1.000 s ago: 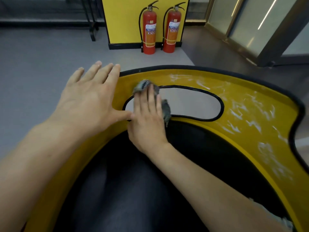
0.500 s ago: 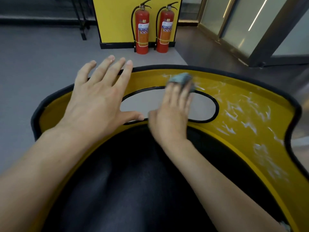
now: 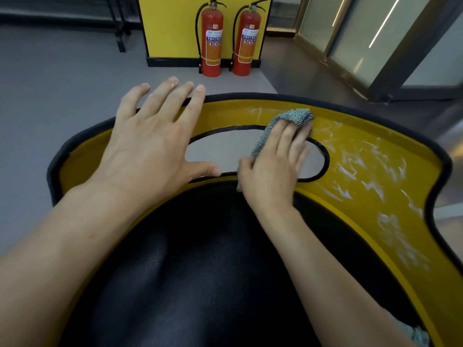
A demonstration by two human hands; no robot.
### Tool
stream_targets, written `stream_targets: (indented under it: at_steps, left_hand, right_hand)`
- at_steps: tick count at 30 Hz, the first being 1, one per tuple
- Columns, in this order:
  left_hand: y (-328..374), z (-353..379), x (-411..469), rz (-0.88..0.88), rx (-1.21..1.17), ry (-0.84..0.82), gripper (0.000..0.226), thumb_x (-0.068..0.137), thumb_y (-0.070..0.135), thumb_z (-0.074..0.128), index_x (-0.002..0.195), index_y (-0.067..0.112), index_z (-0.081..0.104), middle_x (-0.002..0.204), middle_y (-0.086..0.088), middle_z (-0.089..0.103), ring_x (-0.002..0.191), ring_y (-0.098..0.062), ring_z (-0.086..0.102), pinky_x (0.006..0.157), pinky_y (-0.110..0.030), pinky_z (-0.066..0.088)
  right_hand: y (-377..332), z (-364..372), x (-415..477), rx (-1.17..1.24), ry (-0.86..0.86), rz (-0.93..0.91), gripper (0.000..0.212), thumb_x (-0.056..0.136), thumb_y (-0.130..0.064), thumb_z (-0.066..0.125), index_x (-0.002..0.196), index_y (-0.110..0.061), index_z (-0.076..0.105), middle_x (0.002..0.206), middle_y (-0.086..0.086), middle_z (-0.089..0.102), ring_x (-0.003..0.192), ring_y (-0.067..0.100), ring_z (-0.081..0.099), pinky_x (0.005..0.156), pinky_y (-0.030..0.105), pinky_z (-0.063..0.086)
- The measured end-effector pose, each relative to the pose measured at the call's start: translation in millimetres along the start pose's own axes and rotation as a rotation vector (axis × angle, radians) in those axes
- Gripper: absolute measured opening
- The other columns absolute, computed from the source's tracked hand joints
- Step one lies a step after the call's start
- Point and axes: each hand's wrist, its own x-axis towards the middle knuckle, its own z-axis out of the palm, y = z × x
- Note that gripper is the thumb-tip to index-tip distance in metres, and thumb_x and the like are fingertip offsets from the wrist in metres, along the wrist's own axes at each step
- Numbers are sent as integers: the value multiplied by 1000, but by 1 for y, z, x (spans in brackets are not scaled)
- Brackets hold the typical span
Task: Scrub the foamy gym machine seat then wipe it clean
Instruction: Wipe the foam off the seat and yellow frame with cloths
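The gym machine seat (image 3: 363, 146) is a yellow shell with a black rim, a black padded middle (image 3: 205, 271) and an oval cut-out near its far edge. White foam streaks (image 3: 360, 166) cover its right side. My right hand (image 3: 273, 169) presses a grey woven cloth (image 3: 293, 116) flat on the yellow band at the right end of the cut-out. My left hand (image 3: 150, 144) lies flat with fingers spread on the left part of the seat, thumb at the cut-out's near edge.
Two red fire extinguishers (image 3: 213, 38) stand on the grey floor against a yellow pillar (image 3: 170, 26) beyond the seat. Glass doors with dark frames (image 3: 390, 46) are at the right. A black metal stand leg (image 3: 120, 33) is at the far left.
My right hand has slid the cloth rightward along the far yellow band, from the left end of the cut-out to its right end. My left hand has stayed flat on the seat.
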Motion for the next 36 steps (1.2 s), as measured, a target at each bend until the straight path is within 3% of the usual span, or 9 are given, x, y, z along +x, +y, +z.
stream_targets:
  at_steps: [4, 7, 12, 15, 18, 23, 26, 32, 36]
  left_hand:
    - [0, 2, 0, 1, -1, -5, 119, 72, 90, 39, 160, 13, 14, 165, -8, 25, 155, -25, 15, 124, -49, 10]
    - [0, 3, 1, 2, 3, 3, 122, 71, 92, 39, 160, 13, 14, 164, -9, 26, 154, -26, 15, 124, -50, 9]
    - [1, 1, 0, 3, 14, -13, 125, 69, 96, 35, 160, 12, 15, 164, -9, 27, 154, -26, 15, 123, -50, 8]
    - [1, 0, 0, 3, 15, -17, 125, 70, 96, 35, 160, 12, 15, 164, -10, 26, 155, -27, 14, 124, -51, 7]
    - [1, 0, 0, 0, 13, -21, 125, 69, 96, 35, 160, 13, 12, 165, -10, 25, 155, -28, 13, 124, -52, 7]
    - [2, 3, 1, 0, 12, -18, 124, 70, 95, 35, 160, 13, 14, 164, -10, 27, 154, -28, 16, 124, -51, 9]
    - [2, 3, 1, -5, 8, -9, 123, 70, 94, 38, 160, 14, 14, 163, -10, 28, 154, -27, 17, 123, -51, 9]
    - [3, -2, 1, -8, 3, -33, 123, 69, 95, 34, 160, 14, 14, 164, -10, 27, 154, -27, 17, 123, -50, 8]
    - [3, -2, 0, -6, -3, -38, 123, 69, 95, 33, 161, 15, 13, 164, -9, 27, 154, -27, 16, 123, -49, 7]
  right_hand:
    - [-44, 18, -19, 30, -57, -432, 85, 94, -33, 53, 161, -4, 9, 169, 18, 5, 155, 37, -9, 124, 58, -6]
    - [-33, 19, -16, -75, -66, -536, 82, 97, -40, 48, 161, -9, 7, 170, 14, 3, 156, 31, -12, 122, 63, -4]
    - [21, 3, 4, -182, 2, -338, 101, 90, -66, 51, 162, -14, 3, 170, 8, 3, 157, 26, -10, 122, 65, 1]
    - [51, -4, 4, -164, 7, -166, 102, 89, -61, 54, 162, -10, 3, 170, 11, 3, 156, 28, -10, 122, 65, 3]
    - [34, -2, 2, -80, -1, -70, 98, 90, -51, 56, 161, -7, 4, 170, 16, 3, 155, 35, -12, 123, 62, 4]
    - [-36, 21, -14, -25, -72, -459, 92, 92, -50, 51, 161, -8, 7, 170, 14, 3, 155, 34, -13, 123, 62, -3]
    - [-27, 17, -11, -65, -71, -493, 91, 93, -60, 44, 162, -13, 7, 171, 10, 2, 156, 29, -14, 121, 65, -2]
    - [55, -4, 5, -166, -32, -245, 102, 87, -66, 51, 162, -14, 6, 171, 8, 4, 156, 30, -12, 121, 68, 1]
    - [33, -2, 2, -113, -44, -125, 106, 87, -58, 58, 161, -6, 1, 170, 16, 0, 154, 38, -15, 123, 63, 1]
